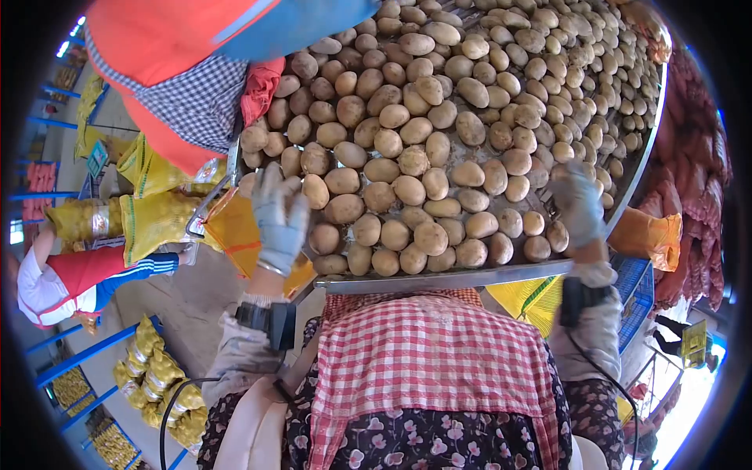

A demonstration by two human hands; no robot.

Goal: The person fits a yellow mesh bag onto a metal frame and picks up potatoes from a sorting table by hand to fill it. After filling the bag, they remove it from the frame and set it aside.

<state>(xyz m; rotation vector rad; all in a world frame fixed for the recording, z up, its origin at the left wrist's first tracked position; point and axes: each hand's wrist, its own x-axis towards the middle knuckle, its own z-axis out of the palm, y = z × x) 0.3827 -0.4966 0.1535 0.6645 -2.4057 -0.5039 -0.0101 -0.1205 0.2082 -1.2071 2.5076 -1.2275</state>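
brown potatoes (439, 157) cover the metal sorting table (439, 278) in a crowded layer, so by the look of it most sorting remains. the left hand (280, 215), in a grey glove, hangs spread and flat at the table's near left corner, fingers loose, gripping nothing, just beside the potatoes there. the right hand (578, 202), also gloved, rests at the table's near right edge among the potatoes; whether it grips one i cannot tell. an orange mesh bag (235, 235) hangs off the table's left side, below the left hand. beyond the table's left edge stands another person in an orange top (168, 47), with filled yellow sacks (149, 219) nearby.
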